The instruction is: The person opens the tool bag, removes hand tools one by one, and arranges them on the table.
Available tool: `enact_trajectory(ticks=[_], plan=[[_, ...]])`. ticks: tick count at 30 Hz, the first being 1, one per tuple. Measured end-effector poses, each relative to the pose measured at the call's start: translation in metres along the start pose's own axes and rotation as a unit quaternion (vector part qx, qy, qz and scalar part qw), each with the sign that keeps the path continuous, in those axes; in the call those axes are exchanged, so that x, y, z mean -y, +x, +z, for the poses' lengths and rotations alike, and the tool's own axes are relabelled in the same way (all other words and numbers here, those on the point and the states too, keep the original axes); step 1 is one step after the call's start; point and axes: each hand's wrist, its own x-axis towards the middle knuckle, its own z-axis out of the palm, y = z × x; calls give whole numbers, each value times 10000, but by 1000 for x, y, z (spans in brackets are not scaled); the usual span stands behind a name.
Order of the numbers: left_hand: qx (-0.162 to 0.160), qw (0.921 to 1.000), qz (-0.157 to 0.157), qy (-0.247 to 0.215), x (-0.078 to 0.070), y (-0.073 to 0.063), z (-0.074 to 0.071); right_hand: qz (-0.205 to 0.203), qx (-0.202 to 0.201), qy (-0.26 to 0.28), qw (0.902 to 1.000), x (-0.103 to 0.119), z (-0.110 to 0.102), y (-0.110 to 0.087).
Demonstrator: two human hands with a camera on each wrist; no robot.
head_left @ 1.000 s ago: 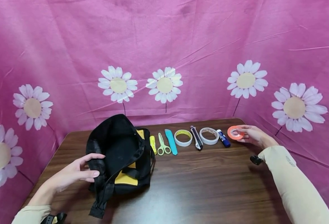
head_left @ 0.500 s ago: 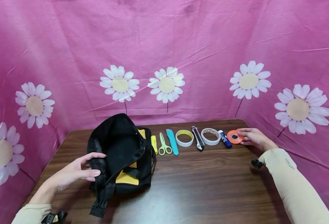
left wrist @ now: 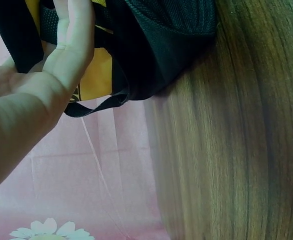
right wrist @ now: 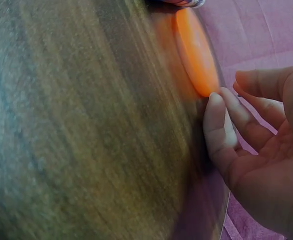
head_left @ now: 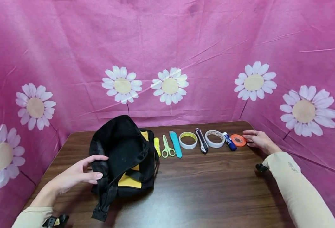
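My left hand point(head_left: 73, 177) grips the edge of a black and yellow bag point(head_left: 133, 182) between thumb and fingers, its mouth wide and the dark inside showing. In the left wrist view the bag point(left wrist: 156, 65) partly hides the fingers. At the right end of a row, an orange tape roll point(head_left: 238, 140) lies flat on the table. Beside it is my right hand point(head_left: 260, 141), fingers loosely extended. The right wrist view has the fingertips right at the near edge of the orange tape roll point(right wrist: 196, 55), with nothing pinched between them.
Left of the orange roll lie a blue glue stick point(head_left: 229, 142), a white tape roll point(head_left: 214, 145), a box cutter point(head_left: 201, 141), a yellow-lined tape roll point(head_left: 188, 147), a teal strip-shaped tool point(head_left: 175, 144), green scissors point(head_left: 168, 147) and a yellow tube point(head_left: 157, 147). Pink cloth point(head_left: 167, 38) hangs behind the table point(head_left: 201, 190).
The orange tape roll has come down beside the glue stick, and my right hand has let it go, easing slightly to the right. My left hand keeps holding the bag.
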Motion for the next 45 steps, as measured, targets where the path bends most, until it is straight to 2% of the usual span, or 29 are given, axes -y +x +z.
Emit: enact_trajectory(ticks=[8,22,28,35,38,41,45], plan=[[8,10000,-1,-16,0,1,0,107,-251,43,9996,-4,1,-1],[-45,9998,-152,72,-3,-2,1,111,-263,231,9993,-3,3,-2],[-22,9999,-122,92,-4,-2,0,119,-219,321,9992,-4,3,-2],[41,9999,-131,51,-7,-1,0,129,-211,62,9997,-4,4,-3],[-2,9994,-245,235,-13,-2,0,154,-37,-108,9998,2,4,-5],[-84,9976,-281,632,-24,-3,-2,259,305,-434,9983,14,2,-9],[-442,9855,-75,1634,-44,-10,-8,198,781,-1280,9885,43,-2,-17]])
